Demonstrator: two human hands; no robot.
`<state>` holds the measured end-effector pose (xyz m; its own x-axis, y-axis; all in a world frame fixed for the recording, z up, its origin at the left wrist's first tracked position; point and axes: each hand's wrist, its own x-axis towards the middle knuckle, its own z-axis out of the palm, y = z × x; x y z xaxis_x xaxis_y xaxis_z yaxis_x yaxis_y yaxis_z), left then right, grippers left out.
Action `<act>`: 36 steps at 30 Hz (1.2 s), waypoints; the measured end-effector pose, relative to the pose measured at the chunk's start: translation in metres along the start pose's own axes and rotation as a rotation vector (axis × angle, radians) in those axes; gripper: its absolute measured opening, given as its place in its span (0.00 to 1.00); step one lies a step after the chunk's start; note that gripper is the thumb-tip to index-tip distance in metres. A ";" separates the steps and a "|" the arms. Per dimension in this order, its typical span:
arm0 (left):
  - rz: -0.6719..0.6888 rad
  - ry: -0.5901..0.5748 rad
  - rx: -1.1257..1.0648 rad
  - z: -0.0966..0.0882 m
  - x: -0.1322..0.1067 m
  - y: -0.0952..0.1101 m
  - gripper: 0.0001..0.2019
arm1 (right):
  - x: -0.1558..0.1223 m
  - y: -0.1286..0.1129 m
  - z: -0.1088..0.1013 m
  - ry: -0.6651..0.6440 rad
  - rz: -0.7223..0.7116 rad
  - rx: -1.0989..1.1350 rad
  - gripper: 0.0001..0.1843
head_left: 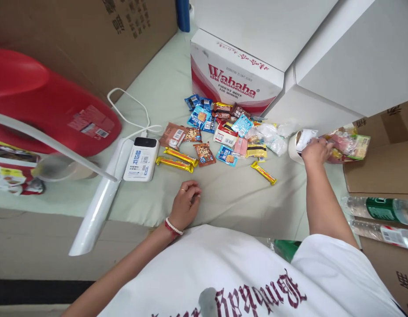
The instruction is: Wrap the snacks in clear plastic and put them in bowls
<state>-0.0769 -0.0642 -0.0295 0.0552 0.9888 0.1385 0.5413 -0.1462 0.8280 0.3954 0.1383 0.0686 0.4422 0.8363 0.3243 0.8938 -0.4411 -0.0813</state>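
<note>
My left hand rests near the front edge of the cloth-covered table, its fingers loosely curled with nothing in them. At the right, my right hand reaches over a white round roll or cup with a small white packet at its opening. Its fingers look spread, and their tips are partly hidden. Just beyond them lies a pile of colourful snack packets. Between the hands are brown cookie packets, blue packets, yellow bars, a lone yellow bar and clear crumpled wrappers.
A Wahaba-style white and red water carton stands behind the snacks. Left are a white power bank with a cable, a shiny white roll and a large red jug. Water bottles lie at the right by a cardboard box.
</note>
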 end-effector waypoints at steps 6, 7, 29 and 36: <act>-0.037 -0.011 -0.020 0.000 -0.001 0.000 0.08 | -0.022 -0.035 -0.005 -0.091 -0.347 0.073 0.22; -0.042 -0.018 -0.025 0.000 -0.001 0.001 0.08 | -0.025 -0.041 0.000 -0.205 -0.359 0.097 0.22; -0.328 -0.227 -0.766 0.050 0.070 0.056 0.16 | -0.238 -0.121 -0.029 -0.698 -0.060 1.184 0.14; 0.054 -0.068 -0.309 0.029 0.049 0.058 0.11 | -0.237 -0.133 -0.038 -0.925 -0.002 1.354 0.23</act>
<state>-0.0186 -0.0230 0.0095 0.1382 0.9776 0.1589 0.2562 -0.1902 0.9477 0.1691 -0.0137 0.0382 -0.1125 0.9550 -0.2744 0.0843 -0.2660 -0.9603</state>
